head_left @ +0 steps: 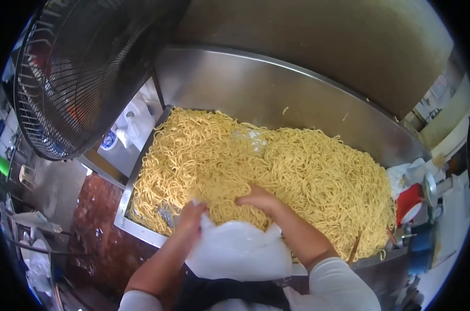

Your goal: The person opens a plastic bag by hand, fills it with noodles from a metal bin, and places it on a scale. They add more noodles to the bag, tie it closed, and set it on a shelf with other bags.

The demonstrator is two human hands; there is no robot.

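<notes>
Yellow noodles [323,181] lie in a large heap across a metal tray [141,231] in front of me. At the tray's near edge, a white plastic bag [240,251] has its mouth toward the heap, with some noodles at the opening. My left hand [192,215] is closed on the left side of the bag's rim. My right hand [257,198] rests in the noodles just above the bag; its thumb side shows, while the other fingertips are hidden among the noodles.
A large fan [79,78] stands at the upper left. Behind the noodles rises a metal back panel [276,88]. White bags [140,124] lie beyond the tray's left side. A red object [409,203] is at the right, and a brown stick [355,248] stands in the noodles.
</notes>
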